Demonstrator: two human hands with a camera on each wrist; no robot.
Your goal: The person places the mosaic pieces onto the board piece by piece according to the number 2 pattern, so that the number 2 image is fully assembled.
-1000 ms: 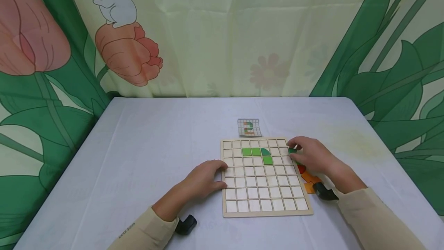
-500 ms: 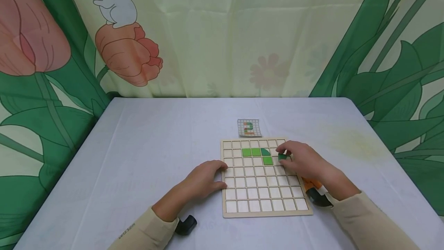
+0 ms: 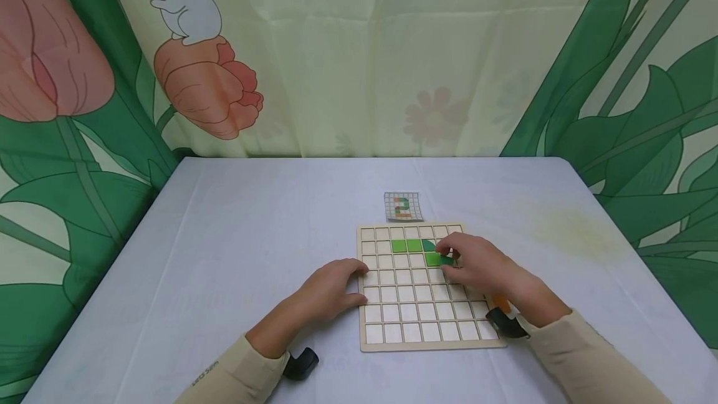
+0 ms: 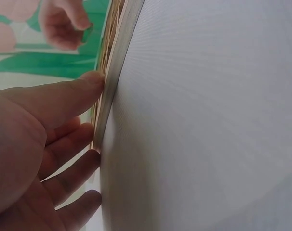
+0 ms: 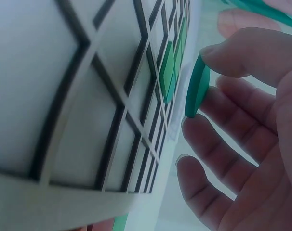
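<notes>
My left hand (image 3: 331, 288) rests against the left edge of a wooden grid board (image 3: 432, 347). Its thumb and fingertips touch that edge, fairly straight, in the left wrist view. Over the upper right of the board, my right hand (image 3: 485, 262) pinches a dark green tile with a curved side (image 5: 198, 89) between thumb and fingers. The tile is held off the grid, close to the right of a bright green square tile (image 3: 432, 259). Bright green squares (image 3: 406, 246) and a dark green quarter-round tile (image 3: 428, 245) lie in the row above.
A small gridded card (image 3: 402, 206) with a coloured figure lies just beyond the board. Orange tiles (image 3: 501, 303) show by the board's right edge, mostly covered by the right arm. A white cloth covers the table (image 3: 252, 217); a printed curtain (image 3: 348, 67) hangs behind.
My right hand has moved left from beside the board's right edge to over the grid, carrying the dark green tile. The left hand and the board have stayed in place.
</notes>
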